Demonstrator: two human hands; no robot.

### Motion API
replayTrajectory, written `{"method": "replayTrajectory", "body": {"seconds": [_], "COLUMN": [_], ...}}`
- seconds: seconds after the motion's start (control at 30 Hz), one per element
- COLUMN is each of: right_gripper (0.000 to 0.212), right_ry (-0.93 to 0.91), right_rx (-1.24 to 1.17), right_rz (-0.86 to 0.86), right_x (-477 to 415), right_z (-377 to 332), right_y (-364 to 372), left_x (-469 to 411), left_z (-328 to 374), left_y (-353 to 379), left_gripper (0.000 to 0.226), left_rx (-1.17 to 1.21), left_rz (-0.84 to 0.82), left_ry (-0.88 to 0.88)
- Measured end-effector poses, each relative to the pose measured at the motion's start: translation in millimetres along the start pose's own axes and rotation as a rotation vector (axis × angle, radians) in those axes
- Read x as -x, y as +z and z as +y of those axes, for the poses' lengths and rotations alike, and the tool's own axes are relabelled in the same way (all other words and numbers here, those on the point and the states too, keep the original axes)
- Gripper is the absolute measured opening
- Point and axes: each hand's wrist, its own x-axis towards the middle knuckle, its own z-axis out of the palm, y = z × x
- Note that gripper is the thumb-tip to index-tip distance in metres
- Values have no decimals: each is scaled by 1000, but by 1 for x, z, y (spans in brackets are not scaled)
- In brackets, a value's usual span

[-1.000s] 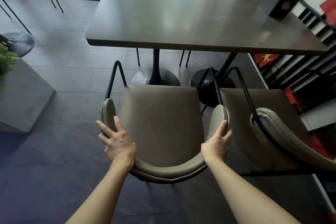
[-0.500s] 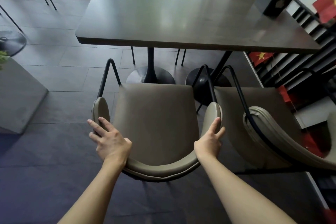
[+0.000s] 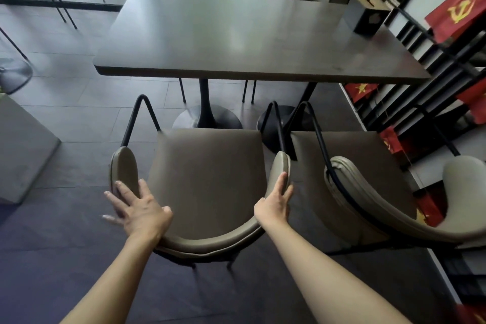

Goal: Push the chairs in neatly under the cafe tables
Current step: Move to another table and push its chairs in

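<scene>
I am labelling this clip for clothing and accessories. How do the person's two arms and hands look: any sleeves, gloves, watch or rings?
Both forearms are bare up to the frame edge, so no sleeve shows. The left hand and the right hand wear no gloves. No watch, bracelet or ring is visible on either wrist or the fingers. The left fingers are blurred, so a thin ring there cannot be excluded.

No words or numbers can be read anywhere. The only signs are yellow emblems on the red flags [image 3: 457, 14] at the right: a hammer and sickle, and stars.
</scene>
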Motion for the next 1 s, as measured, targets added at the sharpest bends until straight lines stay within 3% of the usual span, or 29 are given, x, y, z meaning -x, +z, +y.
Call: {"method": "replayTrajectory", "body": {"seconds": [0.13, 0.23, 0.37, 0.57, 0.8, 1.0], "right_gripper": [75, 74, 72, 67, 71, 74], "right_ry": [-52, -85, -112, -18, 84, 176], "right_rx": [-37, -64, -111, -122, 93, 216], "right_rz": [-49, -75, -3, 117, 124, 123], "right_x": [5, 4, -9, -57, -157, -229], "right_z": [4, 8, 29, 92, 190, 269], "right_y": [-27, -45, -83, -179, -284, -355], "left_x": [41, 71, 119, 181, 244, 254], "left_z": [39, 78, 131, 216, 348, 413], "left_y": [5, 13, 23, 40, 92, 129], "left_gripper": [80, 74, 66, 66, 77, 92], "left_rx": [15, 52, 178, 381, 540, 539], "left_rz": [-96, -144, -219, -407, -546, -403], "left_ry": [99, 291, 508, 593, 362, 53]}}
